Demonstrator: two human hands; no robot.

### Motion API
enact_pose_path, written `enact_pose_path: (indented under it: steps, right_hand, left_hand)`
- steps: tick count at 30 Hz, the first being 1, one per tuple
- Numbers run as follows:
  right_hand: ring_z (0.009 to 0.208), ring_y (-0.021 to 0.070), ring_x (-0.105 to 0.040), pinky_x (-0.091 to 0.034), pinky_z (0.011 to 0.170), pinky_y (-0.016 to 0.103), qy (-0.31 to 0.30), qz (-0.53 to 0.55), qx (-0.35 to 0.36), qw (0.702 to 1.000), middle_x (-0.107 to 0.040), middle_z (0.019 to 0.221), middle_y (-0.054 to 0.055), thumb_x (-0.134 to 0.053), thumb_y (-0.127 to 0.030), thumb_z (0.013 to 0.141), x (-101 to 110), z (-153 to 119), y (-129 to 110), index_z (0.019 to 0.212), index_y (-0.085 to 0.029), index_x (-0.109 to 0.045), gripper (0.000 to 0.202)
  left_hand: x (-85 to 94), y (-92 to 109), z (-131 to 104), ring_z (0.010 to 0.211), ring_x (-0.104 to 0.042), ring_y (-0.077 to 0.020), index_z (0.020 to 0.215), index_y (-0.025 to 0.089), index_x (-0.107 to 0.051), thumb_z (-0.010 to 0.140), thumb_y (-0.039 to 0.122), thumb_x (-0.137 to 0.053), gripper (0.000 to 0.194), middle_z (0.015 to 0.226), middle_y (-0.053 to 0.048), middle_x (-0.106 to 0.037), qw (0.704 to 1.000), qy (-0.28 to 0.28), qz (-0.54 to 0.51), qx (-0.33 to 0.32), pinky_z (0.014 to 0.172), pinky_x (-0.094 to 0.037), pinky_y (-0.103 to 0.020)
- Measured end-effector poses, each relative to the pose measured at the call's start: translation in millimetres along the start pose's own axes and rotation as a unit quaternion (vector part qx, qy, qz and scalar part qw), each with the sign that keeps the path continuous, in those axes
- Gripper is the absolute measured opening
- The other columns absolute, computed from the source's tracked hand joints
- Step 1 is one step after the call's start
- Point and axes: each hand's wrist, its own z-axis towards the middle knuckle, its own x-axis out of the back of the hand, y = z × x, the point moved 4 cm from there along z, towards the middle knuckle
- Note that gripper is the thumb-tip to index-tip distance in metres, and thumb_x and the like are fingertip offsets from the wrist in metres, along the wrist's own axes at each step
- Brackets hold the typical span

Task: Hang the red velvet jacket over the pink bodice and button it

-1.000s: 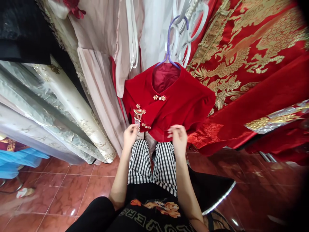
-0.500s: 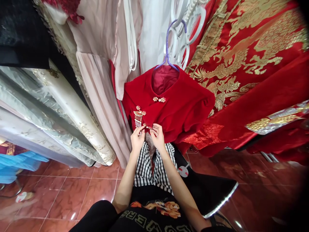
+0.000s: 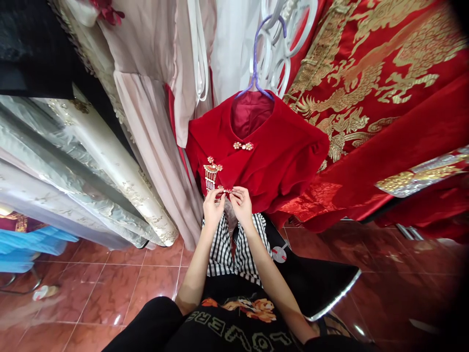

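Observation:
A red velvet jacket [image 3: 271, 151] hangs in front of me on a purple hanger [image 3: 255, 58]. At its collar sits a jewelled clasp [image 3: 243, 146], and a fan-shaped brooch with hanging beads [image 3: 211, 175] is on the left side of the chest. Lower down, a second small flower clasp [image 3: 227, 191] lies between my two hands. My left hand [image 3: 214, 205] pinches the left part of this clasp. My right hand [image 3: 242, 201] pinches its right part, fingertips close to the left ones. The fingers partly cover the clasp, so I cannot tell whether its halves are joined.
A pale pink dress [image 3: 142, 112] and several white gowns [image 3: 106, 156] hang on the left. To the right hangs a red robe with gold embroidery [image 3: 366, 78]. A black garment with a shiny edge [image 3: 315, 283] spreads over the red tiled floor [image 3: 120, 283].
My hands have drawn slightly closer together at the lower clasp, the left one shifting right. The view has tilted a little, so the jacket appears slightly higher.

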Motion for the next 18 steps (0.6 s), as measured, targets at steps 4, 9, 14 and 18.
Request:
enact_pose_path:
  steps: [4, 9, 14, 18]
  right_hand:
    - [0.102, 0.0174, -0.068, -0.056, 0.098, 0.036, -0.010, 0.012, 0.009, 1.000, -0.065, 0.110, 0.008, -0.069, -0.036, 0.078, -2.9, 1.5, 0.2, 0.104, -0.023, -0.052, 0.033]
    - [0.093, 0.0167, -0.069, -0.059, 0.088, 0.033, -0.014, 0.013, 0.005, 1.000, -0.068, 0.096, 0.003, -0.072, -0.041, 0.078, -4.6, -1.5, -5.5, 0.098, -0.024, -0.056, 0.030]
    - [0.086, 0.0156, -0.068, -0.059, 0.082, 0.030, -0.018, 0.001, 0.019, 1.000, -0.067, 0.088, 0.001, -0.073, -0.038, 0.078, -1.3, -7.5, -17.6, 0.095, -0.024, -0.059, 0.026]
    - [0.081, 0.0138, -0.065, -0.057, 0.079, 0.027, -0.008, -0.017, 0.040, 0.999, -0.064, 0.085, 0.000, -0.071, -0.035, 0.078, 4.4, -12.2, -29.1, 0.093, -0.023, -0.060, 0.022]
  left_hand:
    - [4.3, -2.6, 1.3, 0.090, -0.068, -0.0160, 0.097, 0.019, -0.071, 0.091, 0.034, -0.063, 0.018, 0.097, -0.006, -0.071, 1.000, 0.007, -0.028, 0.001, 0.077, -0.057, -0.026]
    - [10.4, -3.5, -1.7, 0.082, -0.068, -0.0143, 0.091, 0.018, -0.071, 0.086, 0.041, -0.069, 0.023, 0.090, -0.004, -0.073, 0.996, 0.043, -0.070, 0.033, 0.076, -0.057, -0.025]
    - [9.0, 6.6, -0.1, 0.078, -0.067, -0.0130, 0.087, 0.018, -0.070, 0.085, 0.045, -0.070, 0.026, 0.086, -0.003, -0.072, 0.991, 0.065, -0.100, 0.063, 0.071, -0.056, -0.023]
    - [8.1, 14.4, 22.0, 0.084, -0.069, -0.0149, 0.096, 0.018, -0.072, 0.086, 0.051, -0.066, 0.035, 0.098, -0.007, -0.074, 0.966, 0.110, -0.204, 0.120, 0.072, -0.057, -0.024]
